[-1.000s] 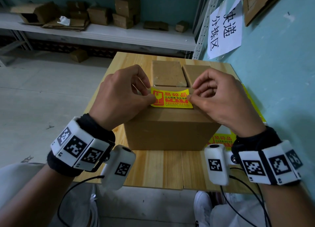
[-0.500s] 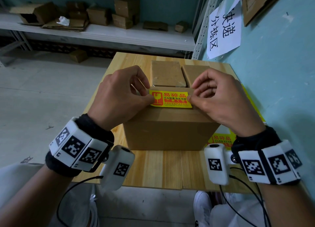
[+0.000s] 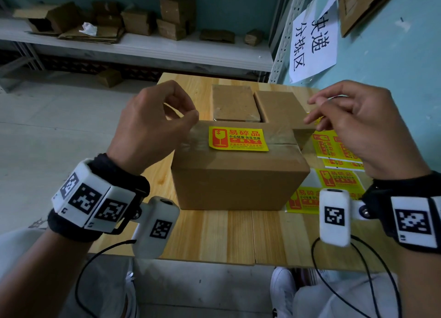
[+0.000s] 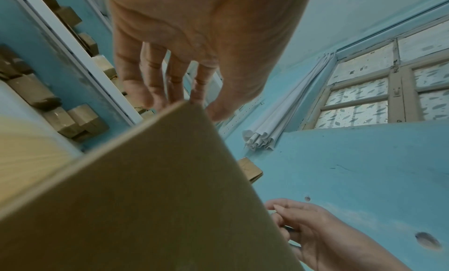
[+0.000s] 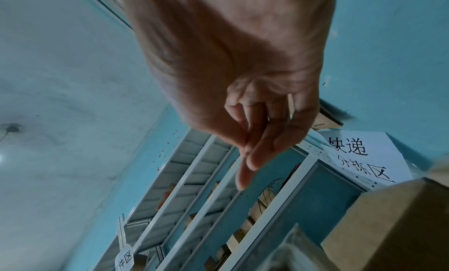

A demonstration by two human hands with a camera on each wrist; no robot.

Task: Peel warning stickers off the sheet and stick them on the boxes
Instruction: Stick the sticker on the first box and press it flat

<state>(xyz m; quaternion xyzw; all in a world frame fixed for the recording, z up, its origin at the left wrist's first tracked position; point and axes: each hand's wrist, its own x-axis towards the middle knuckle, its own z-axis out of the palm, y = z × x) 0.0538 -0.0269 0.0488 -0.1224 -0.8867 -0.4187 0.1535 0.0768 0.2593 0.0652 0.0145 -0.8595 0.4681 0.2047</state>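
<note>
A yellow warning sticker [image 3: 238, 139] lies flat on top of the brown cardboard box [image 3: 238, 181] at the middle of the table. My left hand [image 3: 188, 109] hovers over the box's left top edge, fingers loosely curled, holding nothing. In the left wrist view its fingers [image 4: 170, 79] hang just above the box corner [image 4: 145, 188]. My right hand [image 3: 312, 112] is off the box to the right, above the yellow sticker sheet [image 3: 334, 150], and is also empty. In the right wrist view its fingers [image 5: 257, 140] are relaxed, with the box [image 5: 401, 217] at the lower right.
Two smaller cardboard boxes [image 3: 235, 105] [image 3: 279, 102] stand right behind the big one. More sticker sheet [image 3: 301, 201] lies at the box's right front. The blue wall with a paper sign [image 3: 312, 43] closes the right side. A white shelf [image 3: 143, 47] of cartons runs along the back.
Both hands have let go of the sticker's ends and moved up and apart, the right one further to the right. The sticker stays flat on the box top.
</note>
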